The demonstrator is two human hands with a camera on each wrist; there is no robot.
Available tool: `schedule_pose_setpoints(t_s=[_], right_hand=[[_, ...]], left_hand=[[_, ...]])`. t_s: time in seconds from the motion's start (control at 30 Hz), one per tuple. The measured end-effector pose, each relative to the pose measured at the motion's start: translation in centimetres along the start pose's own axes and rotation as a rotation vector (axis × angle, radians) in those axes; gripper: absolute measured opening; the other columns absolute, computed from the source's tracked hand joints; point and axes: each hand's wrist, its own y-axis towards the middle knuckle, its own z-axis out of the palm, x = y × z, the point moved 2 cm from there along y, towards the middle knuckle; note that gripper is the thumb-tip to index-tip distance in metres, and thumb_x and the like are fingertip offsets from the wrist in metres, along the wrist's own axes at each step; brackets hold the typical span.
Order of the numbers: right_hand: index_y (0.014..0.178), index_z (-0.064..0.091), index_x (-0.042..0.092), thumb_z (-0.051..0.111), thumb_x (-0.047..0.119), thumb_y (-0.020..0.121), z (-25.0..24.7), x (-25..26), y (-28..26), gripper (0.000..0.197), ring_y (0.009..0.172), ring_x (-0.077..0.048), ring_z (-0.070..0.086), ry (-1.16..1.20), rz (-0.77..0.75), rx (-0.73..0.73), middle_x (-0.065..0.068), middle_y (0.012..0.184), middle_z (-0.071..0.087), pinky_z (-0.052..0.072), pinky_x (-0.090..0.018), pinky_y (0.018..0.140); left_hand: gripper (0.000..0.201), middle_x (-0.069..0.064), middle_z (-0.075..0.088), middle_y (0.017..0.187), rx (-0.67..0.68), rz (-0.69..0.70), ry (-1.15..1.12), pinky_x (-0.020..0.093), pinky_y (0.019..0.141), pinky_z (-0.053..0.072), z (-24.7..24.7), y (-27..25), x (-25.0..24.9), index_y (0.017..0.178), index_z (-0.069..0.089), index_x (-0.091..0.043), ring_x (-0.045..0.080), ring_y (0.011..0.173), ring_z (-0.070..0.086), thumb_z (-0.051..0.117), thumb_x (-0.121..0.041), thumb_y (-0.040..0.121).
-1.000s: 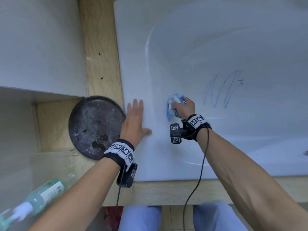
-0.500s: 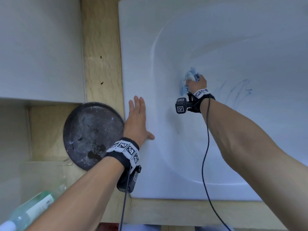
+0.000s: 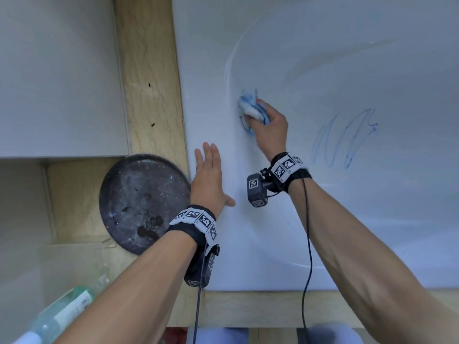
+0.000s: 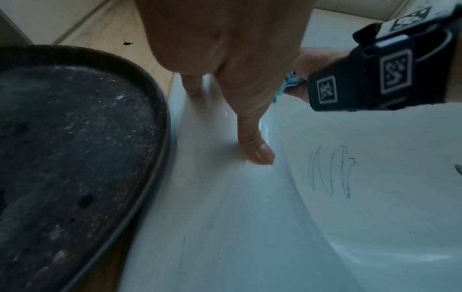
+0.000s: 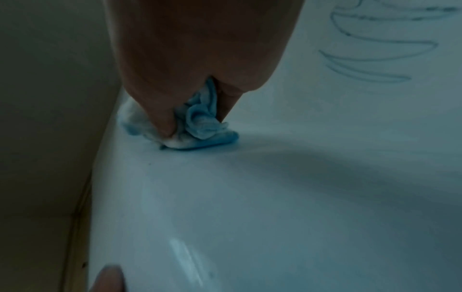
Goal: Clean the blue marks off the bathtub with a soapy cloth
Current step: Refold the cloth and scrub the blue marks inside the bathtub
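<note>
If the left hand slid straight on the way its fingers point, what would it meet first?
Judging from the head view, nothing soon: the left hand lies flat on the bathtub rim, fingers pointing along bare white rim. The cloth in the right hand sits off to the right of that line, though depth is uncertain.

Bare forearms; each wrist wears a black band with white square-coded tags [image 3: 196, 220], a small black camera box [image 3: 257, 189] and a thin black cable [image 3: 306, 256].

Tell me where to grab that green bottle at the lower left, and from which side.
Grip the green bottle around its mid-body, near the white label, coming down from above. It lies on its side with its length running diagonally, so fingers should close across its width. The left hand is nearest, now flat on the bathtub rim.
</note>
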Motion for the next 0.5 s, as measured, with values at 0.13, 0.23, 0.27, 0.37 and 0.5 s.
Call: schedule_pose_setpoints(t_s=[0.13,0.23,0.27,0.37,0.5], right_hand=[[0.124,0.07,0.016,0.075,0.009,0.082,0.1,0.2,-2.9,0.043,0.112,-0.012,0.066,-0.093,-0.234,0.148,0.011,0.126,0.067,0.054,-0.039,0.1],[0.123,0.071,0.028,0.076,0.011,0.083,-0.4,-0.1,-6.3,0.044,0.096,-0.017,0.058,-0.357,-0.457,0.258,0.015,0.134,0.063,0.048,-0.016,0.082],[0.122,0.071,0.03,0.075,0.01,0.083,-0.5,-0.3,-7.2,0.044,0.094,-0.017,0.054,-0.414,-0.516,0.298,0.013,0.135,0.063,0.043,-0.012,0.082],[0.123,0.071,0.028,0.066,-0.001,0.081,-0.4,-0.1,-7.5,0.051,0.095,-0.019,0.049,-0.473,-0.601,0.363,0.009,0.137,0.063,0.046,-0.022,0.084],[0.129,0.068,0.026,0.054,-0.005,0.071,2.0,3.4,-1.8,0.068,0.087,-0.018,0.053,-0.507,-0.571,0.217,0.005,0.13,0.068,0.049,-0.027,0.08]], left_hand=[[0.15,0.019,-0.014,0.16,-0.03,0.004,-0.007,0.04,0.123,0.006,0.0,-0.1,0.0,0.152,-0.016,0.001,0.034,0.148,-0.014,0.087,-0.055,0.057],[0.143,0.016,-0.006,0.162,-0.083,0.016,-0.157,0.04,0.122,0.011,0.4,-0.1,0.4,0.155,0.005,-0.002,0.034,0.15,-0.008,0.094,-0.043,0.052],[0.14,0.014,-0.007,0.163,-0.089,0.013,-0.194,0.039,0.122,0.012,0.4,-0.1,0.5,0.155,0.012,-0.004,0.033,0.15,-0.009,0.095,-0.041,0.049],[0.141,0.01,-0.012,0.163,-0.06,-0.002,-0.173,0.034,0.122,0.012,0.6,-0.1,0.5,0.156,0.011,-0.008,0.029,0.149,-0.015,0.095,-0.043,0.049],[0.152,0.016,-0.015,0.161,-0.038,-0.023,-0.02,0.036,0.123,0.001,0.5,0.1,0.3,0.153,-0.014,-0.001,0.034,0.148,-0.014,0.087,-0.059,0.055]])
